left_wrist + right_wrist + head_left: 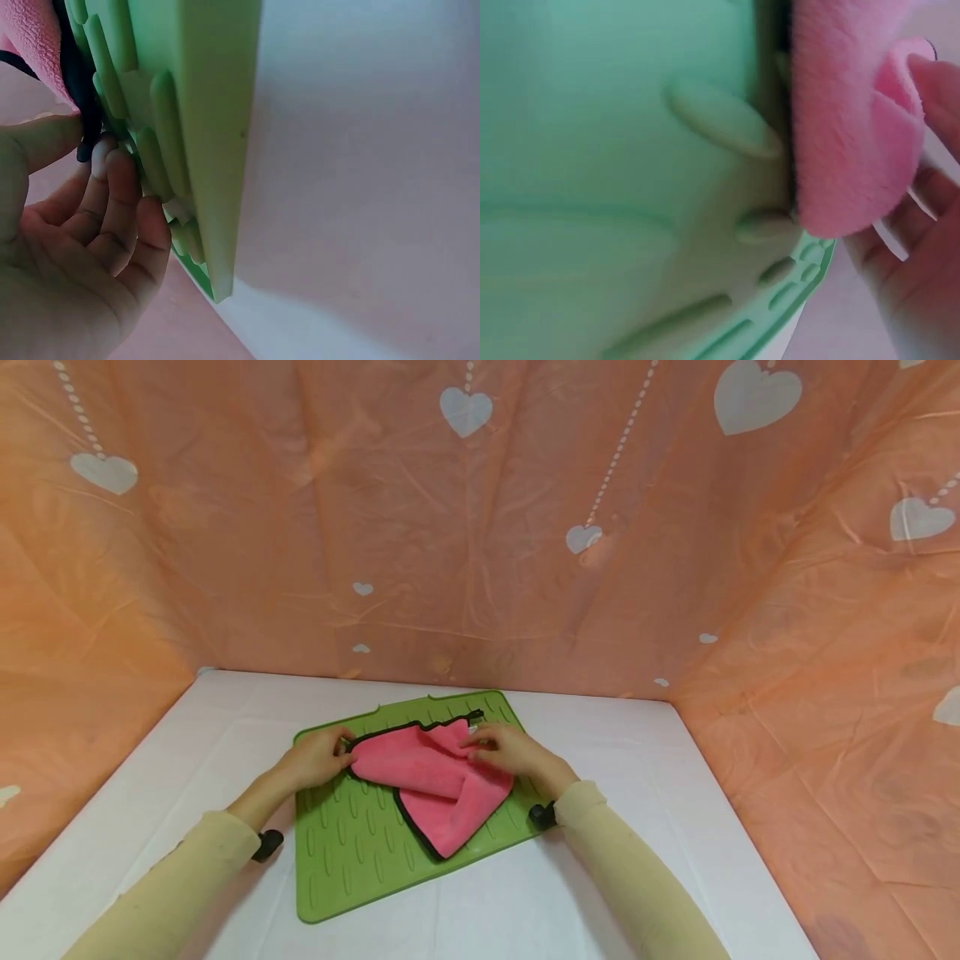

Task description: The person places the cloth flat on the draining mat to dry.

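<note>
A pink fleecy cloth (427, 764) with black edging lies rumpled and partly folded over a green ridged mat (330, 860). At the cloth's left corner, my left hand (315, 757) pinches the black edge between thumb and fingers; the left wrist view shows its fingertips right by the mat's ridges. My right hand (517, 752) holds a fold near the upper right of the cloth. From the right wrist, that fold (840, 150) curls up between the thumb and the fingers, which are partly hidden behind it. One corner of the cloth points toward me.
The mat sits slightly turned on a white-covered table (480, 910). Orange sheeting (480, 568) with pale hearts rises behind and on both sides. A black strap piece (267, 845) shows at the left wrist, another (542, 815) at the right.
</note>
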A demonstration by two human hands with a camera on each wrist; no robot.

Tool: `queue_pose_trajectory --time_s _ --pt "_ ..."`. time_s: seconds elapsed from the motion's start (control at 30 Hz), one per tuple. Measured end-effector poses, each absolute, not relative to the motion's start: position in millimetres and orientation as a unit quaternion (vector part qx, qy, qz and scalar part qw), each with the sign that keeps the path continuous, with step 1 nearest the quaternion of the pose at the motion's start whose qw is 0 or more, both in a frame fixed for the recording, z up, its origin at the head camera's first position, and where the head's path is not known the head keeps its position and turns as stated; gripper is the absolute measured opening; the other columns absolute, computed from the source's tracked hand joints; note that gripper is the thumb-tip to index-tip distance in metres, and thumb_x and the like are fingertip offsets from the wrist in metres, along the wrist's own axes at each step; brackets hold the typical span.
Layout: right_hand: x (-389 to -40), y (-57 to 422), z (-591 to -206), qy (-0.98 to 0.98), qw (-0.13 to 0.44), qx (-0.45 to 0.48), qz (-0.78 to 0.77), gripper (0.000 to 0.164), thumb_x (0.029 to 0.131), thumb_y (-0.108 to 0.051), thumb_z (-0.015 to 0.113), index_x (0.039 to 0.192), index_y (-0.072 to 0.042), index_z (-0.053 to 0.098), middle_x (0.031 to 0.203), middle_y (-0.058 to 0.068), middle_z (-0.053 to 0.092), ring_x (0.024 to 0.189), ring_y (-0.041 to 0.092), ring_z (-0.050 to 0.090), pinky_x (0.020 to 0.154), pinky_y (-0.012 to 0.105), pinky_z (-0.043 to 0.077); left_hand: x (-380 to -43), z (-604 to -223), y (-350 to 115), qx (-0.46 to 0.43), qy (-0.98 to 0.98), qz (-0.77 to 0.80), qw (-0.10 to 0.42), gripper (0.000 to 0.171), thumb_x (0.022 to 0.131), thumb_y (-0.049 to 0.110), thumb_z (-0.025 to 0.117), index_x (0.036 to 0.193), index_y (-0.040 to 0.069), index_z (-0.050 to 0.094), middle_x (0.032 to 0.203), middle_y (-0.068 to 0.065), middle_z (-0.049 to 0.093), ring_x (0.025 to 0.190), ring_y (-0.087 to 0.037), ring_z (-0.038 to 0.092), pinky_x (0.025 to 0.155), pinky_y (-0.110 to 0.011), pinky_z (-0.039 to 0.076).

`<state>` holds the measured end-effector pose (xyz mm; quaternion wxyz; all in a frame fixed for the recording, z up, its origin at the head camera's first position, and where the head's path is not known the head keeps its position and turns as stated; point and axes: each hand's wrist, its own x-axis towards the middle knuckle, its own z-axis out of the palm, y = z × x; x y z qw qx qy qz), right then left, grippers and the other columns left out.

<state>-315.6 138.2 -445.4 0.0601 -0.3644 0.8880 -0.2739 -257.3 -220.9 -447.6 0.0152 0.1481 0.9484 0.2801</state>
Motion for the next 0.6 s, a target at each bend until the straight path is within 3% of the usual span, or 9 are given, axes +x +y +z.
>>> queue_pose_trajectory --time_s 0.17,0.33,0.47,0.6 --pt "-318 140 -441 0.897 0.058 -0.284 -0.335 0.025 0.102 -0.024 0.069 0.123 -0.014 0.076 0.121 0.003 0.072 0.105 0.020 0.065 0.090 0.036 0.055 -256 -449 -220 0.133 0.944 0.300 0.011 0.034 0.100 0.015 0.067 0.123 -0.010 0.062 0.093 -0.010 0.071 0.083 -0.022 0.066 0.077 -0.047 0.056" --pt "-325 138 -443 0.903 0.018 -0.229 -0.363 0.025 0.102 -0.024 0.068 0.121 -0.010 0.076 0.114 0.007 0.075 0.095 0.020 0.070 0.077 0.031 0.056 -256 -449 -219 0.128 0.939 0.320 0.005 0.032 0.100 0.013 0.067 0.122 -0.011 0.063 0.093 -0.010 0.070 0.080 -0.020 0.064 0.075 -0.045 0.055" --pt "-332 135 -445 0.905 0.013 -0.199 -0.375 0.024 0.102 -0.021 0.067 0.121 -0.009 0.076 0.113 0.009 0.076 0.099 0.024 0.072 0.077 0.033 0.058 -258 -450 -219 0.128 0.937 0.325 -0.002 0.032 0.099 0.011 0.067 0.121 -0.011 0.063 0.093 -0.011 0.070 0.080 -0.020 0.063 0.074 -0.042 0.055" --pt "-338 130 -447 0.910 0.026 -0.194 -0.365 0.024 0.101 -0.023 0.068 0.118 -0.008 0.077 0.114 0.009 0.076 0.106 0.026 0.070 0.087 0.039 0.057 -258 -451 -218 0.124 0.939 0.321 -0.002 0.031 0.099 0.010 0.068 0.121 -0.011 0.063 0.095 -0.013 0.071 0.081 -0.021 0.065 0.074 -0.042 0.055"
